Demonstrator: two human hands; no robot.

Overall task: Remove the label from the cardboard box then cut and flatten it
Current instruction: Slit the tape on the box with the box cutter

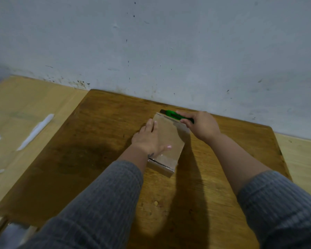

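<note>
A small brown cardboard box (171, 141) lies flat on the dark wooden table (97, 141), with clear tape along its near end. My left hand (148, 139) presses on the box's left side, fingers straight and thumb spread across the top. My right hand (200, 125) grips a green utility knife (174, 115) at the box's far edge. The knife's dark tip points left, over the far left corner of the box.
A lighter wooden surface (25, 105) adjoins the table on the left and carries white peeled strips (36, 131) and scraps of paper. A scuffed pale wall (151, 51) stands directly behind the table. Another light surface (302, 159) lies to the right.
</note>
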